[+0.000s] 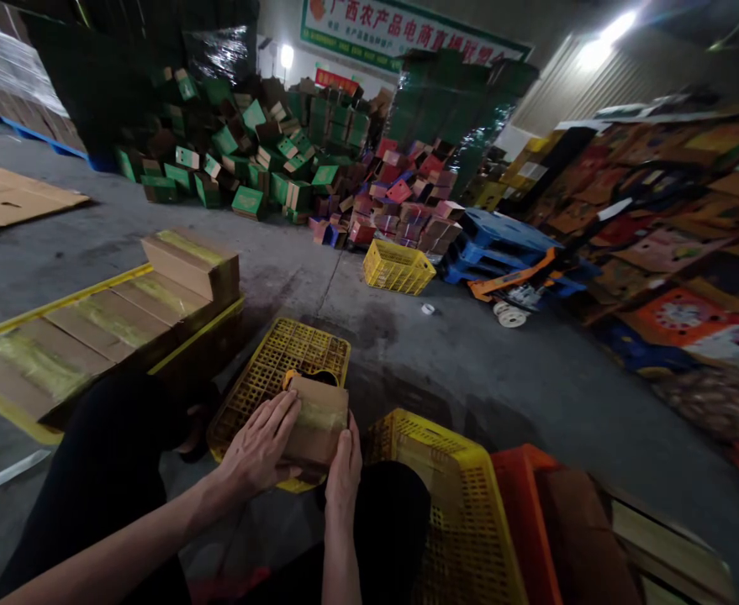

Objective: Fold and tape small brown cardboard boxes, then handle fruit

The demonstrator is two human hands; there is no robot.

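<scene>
A small cardboard box (319, 412) with clear yellowish tape along its top is held between my two hands. My left hand (261, 444) presses on its left side, fingers lying over the top edge and thumb low on the near face. Against the right side rests my right hand (344, 470), its fingers partly hidden. Beneath the box is an upturned yellow plastic crate (306, 340); whether the box touches it I cannot tell. Just behind the box sits a black and orange tool (290, 376), possibly a tape dispenser, mostly covered.
Taped boxes (101, 315) fill a yellow crate at left. Near my right knee stand another yellow crate (488, 504) and an orange crate (526, 504). Ahead are a yellow crate (398, 269), a tape roll (428, 309), a pallet jack (520, 281) and piled green boxes (249, 202).
</scene>
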